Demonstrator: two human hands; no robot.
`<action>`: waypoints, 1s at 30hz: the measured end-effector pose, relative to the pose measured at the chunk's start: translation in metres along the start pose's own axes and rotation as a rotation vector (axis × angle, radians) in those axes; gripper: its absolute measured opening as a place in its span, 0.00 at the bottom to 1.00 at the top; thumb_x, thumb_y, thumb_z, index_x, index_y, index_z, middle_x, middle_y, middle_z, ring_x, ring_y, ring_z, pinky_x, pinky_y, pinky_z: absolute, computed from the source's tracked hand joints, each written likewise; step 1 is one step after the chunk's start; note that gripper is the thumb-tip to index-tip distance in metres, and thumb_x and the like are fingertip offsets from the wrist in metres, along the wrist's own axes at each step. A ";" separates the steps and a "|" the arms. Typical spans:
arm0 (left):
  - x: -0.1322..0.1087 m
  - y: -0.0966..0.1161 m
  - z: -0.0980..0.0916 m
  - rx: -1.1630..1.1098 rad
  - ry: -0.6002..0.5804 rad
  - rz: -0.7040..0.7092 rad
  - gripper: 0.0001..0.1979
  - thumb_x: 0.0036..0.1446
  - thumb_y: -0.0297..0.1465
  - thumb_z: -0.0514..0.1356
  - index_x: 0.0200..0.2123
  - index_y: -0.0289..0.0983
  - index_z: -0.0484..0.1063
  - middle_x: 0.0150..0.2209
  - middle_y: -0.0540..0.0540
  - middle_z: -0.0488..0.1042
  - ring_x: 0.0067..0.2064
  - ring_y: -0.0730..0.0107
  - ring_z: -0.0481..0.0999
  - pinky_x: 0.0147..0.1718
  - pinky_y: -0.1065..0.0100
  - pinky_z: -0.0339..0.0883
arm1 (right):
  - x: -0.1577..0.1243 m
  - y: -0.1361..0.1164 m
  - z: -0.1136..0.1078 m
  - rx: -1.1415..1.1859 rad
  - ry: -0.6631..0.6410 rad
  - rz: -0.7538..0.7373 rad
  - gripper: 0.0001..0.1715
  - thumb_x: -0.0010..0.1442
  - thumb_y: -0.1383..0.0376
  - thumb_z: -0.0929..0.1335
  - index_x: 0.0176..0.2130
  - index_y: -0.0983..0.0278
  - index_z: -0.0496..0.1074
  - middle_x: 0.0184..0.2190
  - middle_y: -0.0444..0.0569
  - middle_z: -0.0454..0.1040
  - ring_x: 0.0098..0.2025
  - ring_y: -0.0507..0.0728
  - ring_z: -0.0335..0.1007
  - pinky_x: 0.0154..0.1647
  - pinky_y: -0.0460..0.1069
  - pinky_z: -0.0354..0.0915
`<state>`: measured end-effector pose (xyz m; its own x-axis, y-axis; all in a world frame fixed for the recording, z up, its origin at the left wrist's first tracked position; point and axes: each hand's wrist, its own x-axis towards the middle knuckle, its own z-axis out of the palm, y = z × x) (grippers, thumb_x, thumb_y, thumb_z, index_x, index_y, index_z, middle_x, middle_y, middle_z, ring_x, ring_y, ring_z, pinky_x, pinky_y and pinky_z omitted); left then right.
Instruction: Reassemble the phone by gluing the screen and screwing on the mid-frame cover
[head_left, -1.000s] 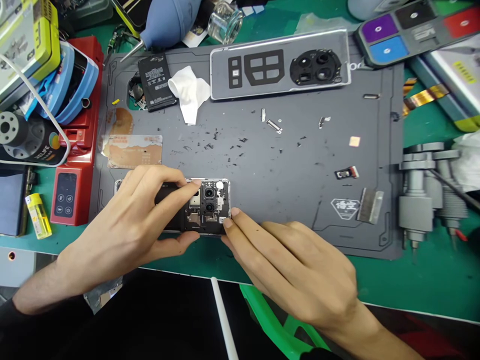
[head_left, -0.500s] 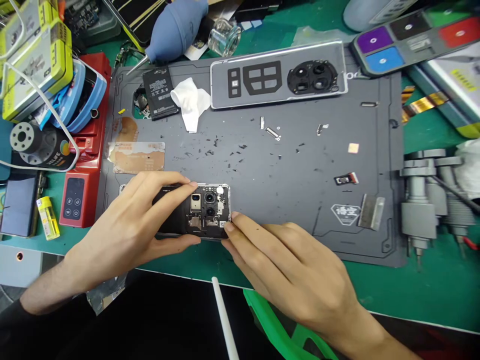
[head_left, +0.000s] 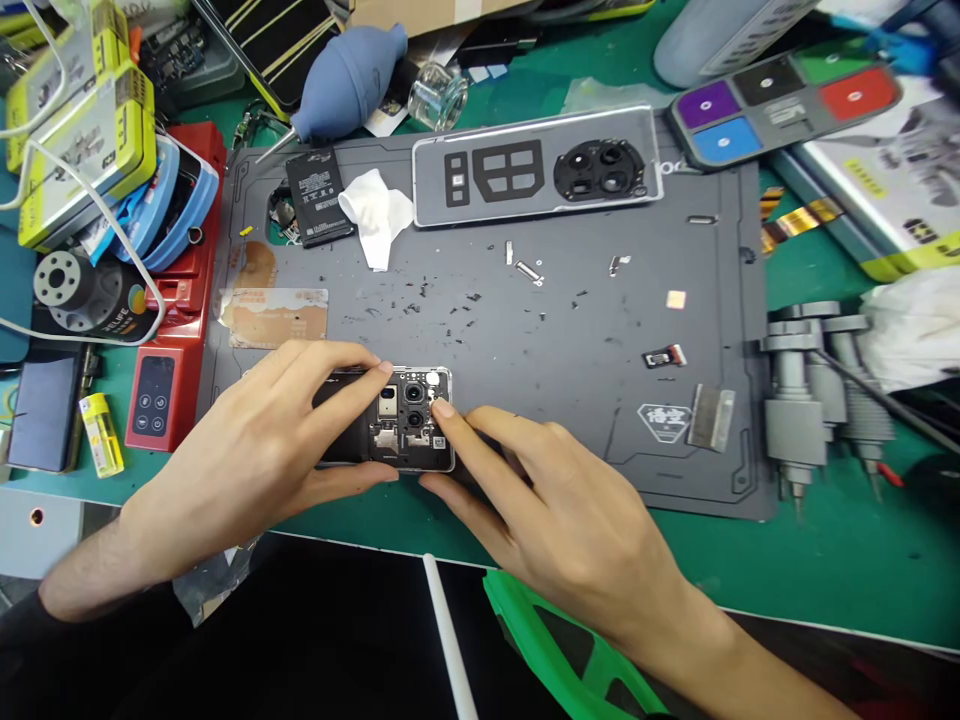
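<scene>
An opened phone (head_left: 360,420) lies on the near edge of the grey mat, its inner board and camera lenses showing at the right end. My left hand (head_left: 262,440) grips it across its width, thumb on the near side and fingertips on the far side, hiding much of its left half. At the right end, my right hand (head_left: 555,510) rests one fingertip on the board beside the lenses. Its thumb lies by the near edge, and the fingers are apart with nothing seen between them. Farther back on the mat is a phone back cover (head_left: 517,203) with a round camera ring.
Small screws and black scraps lie scattered across the mat (head_left: 585,350). Behind are a battery (head_left: 319,195), a white cloth (head_left: 375,215) and a blue air blower (head_left: 349,85). A red device (head_left: 154,395) stands left; grey screwdriver-like tools (head_left: 799,400) stand right.
My right hand's fingertip has moved from the phone's right edge onto the board by the camera lenses. My left hand keeps its hold. The view has shifted slightly.
</scene>
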<state>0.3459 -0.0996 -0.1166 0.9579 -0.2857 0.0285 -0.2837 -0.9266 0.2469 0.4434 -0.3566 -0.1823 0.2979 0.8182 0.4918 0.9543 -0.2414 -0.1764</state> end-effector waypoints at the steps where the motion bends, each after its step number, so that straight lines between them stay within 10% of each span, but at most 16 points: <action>1: 0.000 0.000 0.000 -0.001 0.005 0.003 0.27 0.78 0.44 0.63 0.68 0.30 0.70 0.61 0.30 0.77 0.58 0.44 0.81 0.54 0.45 0.84 | 0.000 0.000 0.000 -0.008 0.003 -0.003 0.29 0.73 0.65 0.78 0.64 0.83 0.76 0.45 0.60 0.84 0.37 0.56 0.73 0.35 0.53 0.73; 30: -0.010 -0.008 0.019 -0.070 0.066 -0.045 0.32 0.77 0.46 0.65 0.72 0.31 0.67 0.65 0.30 0.76 0.64 0.45 0.78 0.63 0.46 0.78 | 0.013 -0.004 -0.010 -0.052 -0.114 0.038 0.31 0.78 0.61 0.73 0.68 0.83 0.74 0.46 0.59 0.81 0.41 0.58 0.82 0.38 0.53 0.81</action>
<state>0.3374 -0.0942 -0.1369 0.9711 -0.2255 0.0787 -0.2388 -0.9182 0.3159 0.4438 -0.3499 -0.1666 0.3319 0.8612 0.3850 0.9432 -0.2978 -0.1471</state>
